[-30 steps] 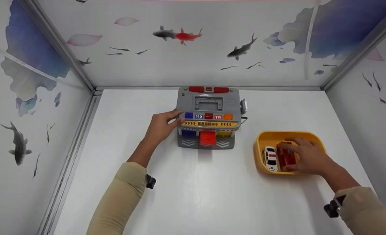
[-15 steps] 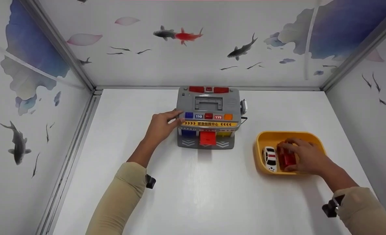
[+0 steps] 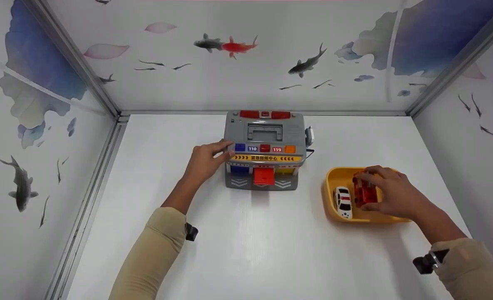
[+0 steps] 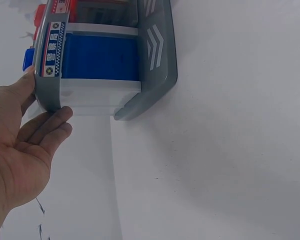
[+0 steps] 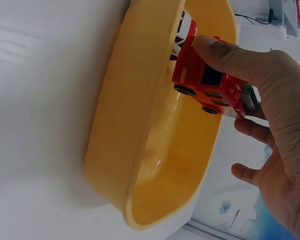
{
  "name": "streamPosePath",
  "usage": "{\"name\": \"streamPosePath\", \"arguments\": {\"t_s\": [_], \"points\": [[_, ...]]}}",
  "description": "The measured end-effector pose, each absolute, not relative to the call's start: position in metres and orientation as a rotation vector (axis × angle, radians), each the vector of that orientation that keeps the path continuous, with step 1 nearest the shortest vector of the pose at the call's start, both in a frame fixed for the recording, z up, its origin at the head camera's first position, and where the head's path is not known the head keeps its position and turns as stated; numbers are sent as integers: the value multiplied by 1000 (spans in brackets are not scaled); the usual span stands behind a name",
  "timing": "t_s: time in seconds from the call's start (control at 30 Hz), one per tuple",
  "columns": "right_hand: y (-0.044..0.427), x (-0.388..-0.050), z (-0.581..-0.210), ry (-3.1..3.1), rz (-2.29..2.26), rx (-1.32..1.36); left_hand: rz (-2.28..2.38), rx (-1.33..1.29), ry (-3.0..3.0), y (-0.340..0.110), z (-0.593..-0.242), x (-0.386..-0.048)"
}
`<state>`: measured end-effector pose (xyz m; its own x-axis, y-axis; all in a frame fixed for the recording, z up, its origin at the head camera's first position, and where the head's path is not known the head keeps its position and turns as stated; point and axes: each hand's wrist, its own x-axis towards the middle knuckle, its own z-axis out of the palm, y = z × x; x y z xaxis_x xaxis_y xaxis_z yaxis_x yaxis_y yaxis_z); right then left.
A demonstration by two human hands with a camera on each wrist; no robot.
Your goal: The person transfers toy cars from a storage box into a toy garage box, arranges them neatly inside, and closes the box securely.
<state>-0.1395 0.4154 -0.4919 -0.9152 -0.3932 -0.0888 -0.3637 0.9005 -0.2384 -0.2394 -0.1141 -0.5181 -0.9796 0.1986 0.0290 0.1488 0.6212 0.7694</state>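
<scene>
My left hand point(image 3: 203, 163) holds the front left corner of a grey toy garage point(image 3: 238, 133) with colored buttons on its roof. The left wrist view shows the thumb on the roof edge and fingers beneath it, beside a blue door point(image 4: 101, 57). A red ramp-like flap point(image 3: 264, 176) sticks out of the garage's middle bay. Thumb and fingertips of my right hand point(image 3: 400, 196) pinch a red toy fire truck point(image 5: 202, 75), raised inside a yellow bin point(image 5: 125, 100). A white toy police car point(image 3: 343, 203) lies in the bin, left of the truck.
The garage and bin stand on a white table point(image 3: 250, 250). Behind the garage is a wall point(image 3: 246, 91) printed with fish, and side walls rise left and right. A white handset-like part point(image 3: 309, 136) juts from the garage's right side.
My right hand has lifted the red fire truck slightly off the bin's floor, and the truck has tilted. The left hand keeps its place on the garage.
</scene>
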Motion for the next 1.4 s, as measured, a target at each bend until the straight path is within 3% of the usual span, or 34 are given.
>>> {"name": "streamPosePath", "arguments": {"t_s": [0.5,1.4], "points": [[374,-139,-474,2911,-309,-665,1307,277,2769,-114,-518,-240],[310,-144,-491,2879,-316,-849,1309,237,2768,-112,-520,-240]]}}
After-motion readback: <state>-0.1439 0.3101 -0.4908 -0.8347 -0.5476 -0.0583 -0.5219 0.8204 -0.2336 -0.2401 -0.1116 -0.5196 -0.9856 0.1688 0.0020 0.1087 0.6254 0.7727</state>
